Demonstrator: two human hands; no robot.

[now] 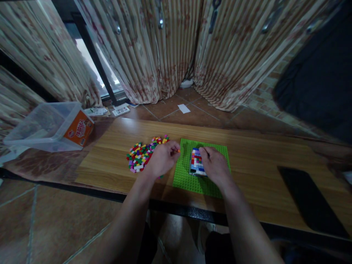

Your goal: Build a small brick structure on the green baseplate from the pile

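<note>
Our left hand (162, 158) pinches a small orange brick (178, 150) between thumb and fingertip, just left of the green baseplate (217, 154). Our right hand (215, 164) rests on the multicoloured brick block (195, 161), fingers closed around its right side. The block lies to the right of the pinched brick, long axis running away from us; the loose brick pile (141, 154) sits on the counter (261, 161) behind the left hand.
</note>
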